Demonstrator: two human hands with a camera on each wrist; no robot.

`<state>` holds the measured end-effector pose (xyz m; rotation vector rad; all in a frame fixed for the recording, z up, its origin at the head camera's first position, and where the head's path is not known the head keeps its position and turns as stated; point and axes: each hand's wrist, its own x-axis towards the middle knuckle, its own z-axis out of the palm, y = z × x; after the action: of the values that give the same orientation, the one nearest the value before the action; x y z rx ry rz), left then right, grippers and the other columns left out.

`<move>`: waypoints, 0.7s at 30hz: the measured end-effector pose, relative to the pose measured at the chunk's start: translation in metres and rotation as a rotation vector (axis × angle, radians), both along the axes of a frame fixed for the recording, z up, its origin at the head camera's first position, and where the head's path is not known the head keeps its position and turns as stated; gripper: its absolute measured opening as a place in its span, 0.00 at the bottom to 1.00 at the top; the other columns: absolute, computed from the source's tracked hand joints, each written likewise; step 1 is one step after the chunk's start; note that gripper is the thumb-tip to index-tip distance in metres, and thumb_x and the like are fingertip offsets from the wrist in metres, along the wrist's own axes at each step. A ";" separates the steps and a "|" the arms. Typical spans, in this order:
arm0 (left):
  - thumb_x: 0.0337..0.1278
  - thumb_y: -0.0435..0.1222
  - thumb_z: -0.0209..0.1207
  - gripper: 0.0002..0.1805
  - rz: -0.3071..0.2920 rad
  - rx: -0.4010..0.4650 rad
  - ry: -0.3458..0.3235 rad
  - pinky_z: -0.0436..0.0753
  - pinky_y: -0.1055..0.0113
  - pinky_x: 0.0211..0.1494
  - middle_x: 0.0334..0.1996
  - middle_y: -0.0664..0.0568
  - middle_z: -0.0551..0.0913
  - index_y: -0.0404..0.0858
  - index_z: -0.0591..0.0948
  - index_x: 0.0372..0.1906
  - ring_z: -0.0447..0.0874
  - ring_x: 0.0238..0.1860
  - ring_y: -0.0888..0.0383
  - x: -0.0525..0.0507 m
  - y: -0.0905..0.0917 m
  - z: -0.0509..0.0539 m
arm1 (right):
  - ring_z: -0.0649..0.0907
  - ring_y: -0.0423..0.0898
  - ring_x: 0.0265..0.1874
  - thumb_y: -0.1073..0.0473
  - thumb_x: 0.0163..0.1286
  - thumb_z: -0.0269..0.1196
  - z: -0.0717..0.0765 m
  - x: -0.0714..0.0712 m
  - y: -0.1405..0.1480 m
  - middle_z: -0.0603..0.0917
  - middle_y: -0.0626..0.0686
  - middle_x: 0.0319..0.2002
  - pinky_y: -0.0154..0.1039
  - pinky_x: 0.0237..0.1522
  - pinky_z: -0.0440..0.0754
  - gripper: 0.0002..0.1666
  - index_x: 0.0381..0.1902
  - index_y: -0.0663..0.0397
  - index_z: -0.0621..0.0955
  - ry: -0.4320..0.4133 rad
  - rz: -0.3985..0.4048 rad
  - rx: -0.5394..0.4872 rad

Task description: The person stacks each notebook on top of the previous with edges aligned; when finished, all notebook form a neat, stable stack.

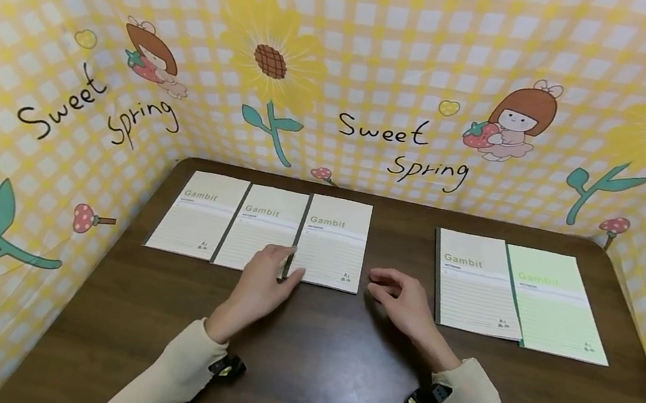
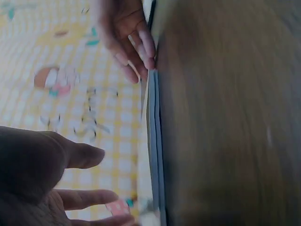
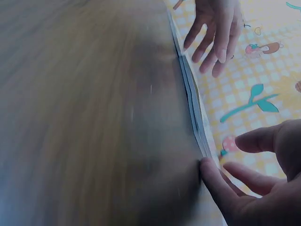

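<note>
Behind the middle notebook: yellow-and-white checked cloth [image 1: 375,33]. Under it: dark-brown wood-grain bench [image 1: 323,399]. The middle notebook [image 1: 333,249] itself: cream-white rectangular paper, dark spine, lettered "Gambit". Left of it, nearly edge to edge, two matching cream-white paper notebooks, the near one [image 1: 269,221] and the far one [image 1: 196,217]. Right, past a gap: another dark-spined cream-white paper notebook [image 1: 477,286], then a pale-green paper one with green spine [image 1: 557,305].

Left hand [image 1: 264,284] over the middle notebook's spine side, fingers extended, thumb apart, gripping nothing; contact unclear. Right hand [image 1: 404,306] just right of it, fingers softly bent, thumb apart, nothing held.

Risk, my guess: fingers straddle the seam, so a sideways drag could skew both neighbours; a careless rightward sweep might knock the right-hand pair.
</note>
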<state>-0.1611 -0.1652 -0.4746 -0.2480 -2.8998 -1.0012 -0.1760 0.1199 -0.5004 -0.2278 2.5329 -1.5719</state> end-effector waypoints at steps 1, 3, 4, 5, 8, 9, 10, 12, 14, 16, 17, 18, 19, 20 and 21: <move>0.71 0.43 0.65 0.28 -0.022 -0.030 0.033 0.78 0.42 0.67 0.61 0.31 0.81 0.29 0.80 0.66 0.80 0.62 0.35 0.002 0.005 0.000 | 0.90 0.56 0.53 0.59 0.74 0.67 0.001 0.002 0.006 0.89 0.60 0.56 0.29 0.38 0.83 0.20 0.61 0.58 0.84 0.015 0.007 0.014; 0.70 0.44 0.65 0.28 -0.068 -0.071 0.075 0.76 0.41 0.70 0.63 0.30 0.80 0.28 0.80 0.65 0.77 0.66 0.33 0.005 0.017 -0.001 | 0.90 0.56 0.52 0.60 0.75 0.66 0.002 0.006 0.020 0.89 0.60 0.55 0.30 0.38 0.84 0.18 0.60 0.58 0.85 0.051 0.013 0.046; 0.70 0.44 0.66 0.28 -0.100 -0.091 0.087 0.75 0.41 0.72 0.64 0.30 0.80 0.29 0.80 0.65 0.76 0.67 0.33 0.006 0.023 -0.001 | 0.90 0.55 0.51 0.60 0.75 0.66 0.003 0.008 0.027 0.90 0.60 0.55 0.31 0.39 0.84 0.18 0.59 0.58 0.85 0.074 0.014 0.060; 0.70 0.43 0.66 0.28 -0.141 -0.112 0.098 0.75 0.41 0.73 0.65 0.30 0.79 0.29 0.80 0.66 0.76 0.68 0.33 0.007 0.029 -0.002 | 0.91 0.55 0.50 0.61 0.75 0.66 0.003 0.010 0.034 0.90 0.59 0.54 0.32 0.40 0.85 0.17 0.58 0.58 0.85 0.096 0.007 0.072; 0.71 0.44 0.65 0.30 -0.308 -0.191 0.112 0.73 0.45 0.77 0.69 0.33 0.77 0.32 0.77 0.69 0.74 0.72 0.37 0.008 0.050 -0.003 | 0.91 0.55 0.47 0.63 0.74 0.66 0.004 0.016 0.055 0.90 0.60 0.52 0.38 0.45 0.88 0.15 0.57 0.60 0.85 0.184 -0.007 0.119; 0.72 0.45 0.64 0.31 -0.374 -0.223 0.105 0.71 0.47 0.78 0.71 0.34 0.75 0.33 0.76 0.71 0.72 0.74 0.39 0.008 0.058 -0.004 | 0.91 0.56 0.47 0.65 0.73 0.66 0.004 0.018 0.062 0.90 0.60 0.51 0.41 0.46 0.89 0.15 0.56 0.61 0.85 0.211 -0.014 0.131; 0.73 0.46 0.63 0.32 -0.438 -0.254 0.097 0.70 0.48 0.80 0.73 0.35 0.73 0.35 0.73 0.74 0.71 0.75 0.40 0.007 0.065 -0.004 | 0.91 0.57 0.47 0.66 0.73 0.66 0.005 0.021 0.069 0.90 0.61 0.51 0.44 0.47 0.90 0.15 0.56 0.62 0.85 0.235 -0.019 0.147; 0.74 0.48 0.61 0.35 -0.548 -0.308 0.082 0.67 0.50 0.82 0.77 0.36 0.69 0.37 0.69 0.77 0.66 0.79 0.41 0.007 0.081 -0.006 | 0.91 0.58 0.46 0.68 0.72 0.66 0.005 0.025 0.083 0.89 0.61 0.51 0.50 0.48 0.90 0.15 0.55 0.63 0.85 0.290 -0.026 0.189; 0.75 0.49 0.60 0.36 -0.625 -0.361 0.073 0.64 0.51 0.83 0.80 0.38 0.65 0.38 0.66 0.80 0.62 0.81 0.42 0.005 0.096 -0.008 | 0.90 0.59 0.46 0.69 0.71 0.67 0.006 0.029 0.096 0.88 0.62 0.50 0.54 0.47 0.90 0.14 0.54 0.64 0.85 0.352 -0.031 0.255; 0.76 0.50 0.58 0.37 -0.675 -0.400 0.062 0.63 0.52 0.84 0.82 0.39 0.61 0.40 0.64 0.81 0.59 0.83 0.42 0.004 0.111 -0.009 | 0.89 0.60 0.47 0.68 0.70 0.67 0.007 0.033 0.110 0.87 0.63 0.51 0.58 0.48 0.89 0.15 0.54 0.64 0.85 0.410 -0.033 0.339; 0.77 0.51 0.58 0.37 -0.695 -0.418 0.058 0.63 0.52 0.84 0.82 0.40 0.60 0.40 0.63 0.81 0.57 0.83 0.43 0.003 0.119 -0.011 | 0.88 0.61 0.48 0.68 0.70 0.68 0.007 0.035 0.116 0.86 0.64 0.52 0.60 0.49 0.87 0.15 0.54 0.64 0.85 0.433 -0.031 0.380; 0.77 0.51 0.57 0.38 -0.713 -0.434 0.048 0.63 0.51 0.84 0.83 0.41 0.58 0.41 0.62 0.82 0.56 0.84 0.43 0.003 0.127 -0.011 | 0.87 0.62 0.50 0.67 0.70 0.68 0.007 0.037 0.123 0.86 0.65 0.53 0.62 0.51 0.86 0.16 0.55 0.65 0.85 0.450 -0.030 0.421; 0.77 0.52 0.57 0.38 -0.731 -0.447 0.031 0.63 0.51 0.84 0.84 0.42 0.56 0.42 0.61 0.82 0.55 0.84 0.44 0.002 0.134 -0.011 | 0.86 0.64 0.53 0.66 0.70 0.68 0.007 0.039 0.129 0.85 0.66 0.55 0.63 0.52 0.84 0.18 0.56 0.66 0.84 0.457 -0.028 0.460; 0.77 0.52 0.56 0.38 -0.747 -0.459 0.016 0.63 0.51 0.84 0.85 0.43 0.54 0.43 0.60 0.83 0.54 0.85 0.44 0.002 0.142 -0.012 | 0.85 0.65 0.55 0.64 0.70 0.69 0.007 0.041 0.135 0.84 0.67 0.57 0.64 0.54 0.83 0.20 0.57 0.67 0.83 0.456 -0.025 0.493; 0.78 0.53 0.56 0.39 -0.761 -0.474 -0.001 0.63 0.51 0.84 0.85 0.45 0.52 0.45 0.59 0.84 0.52 0.85 0.45 0.002 0.149 -0.012 | 0.83 0.67 0.58 0.63 0.71 0.69 0.007 0.043 0.141 0.83 0.68 0.60 0.66 0.56 0.81 0.22 0.59 0.68 0.82 0.437 -0.020 0.522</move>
<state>-0.1591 -0.0163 -0.4866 -1.4407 -3.0218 -0.3002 -0.1328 0.2605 -0.4932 -0.5232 3.1719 -0.8789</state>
